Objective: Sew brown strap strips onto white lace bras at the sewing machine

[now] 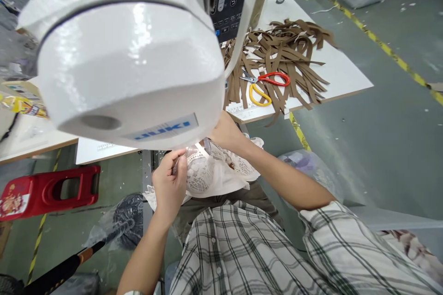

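Note:
A white lace bra (201,176) hangs at the near edge of the sewing machine, over my lap. My left hand (170,179) pinches its left part between thumb and fingers. Close to the bra's upper right part is my right hand (226,132), its fingers hidden behind the white head of the sewing machine (138,69). The needle area is also hidden by that head.
Brown fabric strips (297,55) are heaped on the white table (349,78) at the right, with red-and-yellow-handled scissors (258,79) on them. A control panel (228,9) stands behind the machine. A red plastic stool (38,191) is at the lower left.

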The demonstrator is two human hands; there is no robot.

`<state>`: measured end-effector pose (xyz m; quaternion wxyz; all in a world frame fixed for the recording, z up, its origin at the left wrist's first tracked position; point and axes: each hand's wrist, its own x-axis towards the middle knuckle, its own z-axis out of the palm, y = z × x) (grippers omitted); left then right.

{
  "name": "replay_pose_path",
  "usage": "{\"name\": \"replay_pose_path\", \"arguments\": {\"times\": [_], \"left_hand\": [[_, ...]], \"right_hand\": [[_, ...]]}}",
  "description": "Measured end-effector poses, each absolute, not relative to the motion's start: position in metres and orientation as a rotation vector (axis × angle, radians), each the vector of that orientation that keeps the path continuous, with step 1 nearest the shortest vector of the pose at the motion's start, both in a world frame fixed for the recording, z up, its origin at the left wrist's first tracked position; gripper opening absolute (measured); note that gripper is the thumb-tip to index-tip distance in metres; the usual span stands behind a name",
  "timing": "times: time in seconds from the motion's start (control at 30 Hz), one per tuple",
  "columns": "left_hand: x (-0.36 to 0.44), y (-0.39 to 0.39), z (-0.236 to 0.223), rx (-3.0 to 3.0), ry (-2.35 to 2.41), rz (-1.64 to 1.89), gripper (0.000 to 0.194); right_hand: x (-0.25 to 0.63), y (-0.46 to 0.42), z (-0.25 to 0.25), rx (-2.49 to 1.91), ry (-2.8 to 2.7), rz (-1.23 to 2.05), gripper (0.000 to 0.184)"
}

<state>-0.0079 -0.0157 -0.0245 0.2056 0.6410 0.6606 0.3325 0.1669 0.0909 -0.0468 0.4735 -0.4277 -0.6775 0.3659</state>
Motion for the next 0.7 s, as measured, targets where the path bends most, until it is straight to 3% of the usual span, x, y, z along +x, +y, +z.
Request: {"name": "replay_pose_path", "arguments": {"times": [0.2,0.37,0.53,0.7], "left_hand": [[0.0,-0.029,-0.027,2.03,1.679,0.858,0.025],[0.008,-0.033,-0.036,2.467,1.827,1.064,0.027],[0.021,-0.034,-0.042,2.638,1.748,0.852,0.05],[0.02,-0.031,-0.04,2.65,1.793,0.737,0.047]], "right_hand": [[0.18,0.088,-0.047,-1.032,-1.737,0.981,0.014],[0.179,0.089,-0.052,-1.022,-1.793,0.918,0.011],[0.174,0.092,-0.055,-1.093,-1.834,0.85,0.014],[0.173,0.096,-0.063,-1.101,-1.865,0.744,0.008]]}}
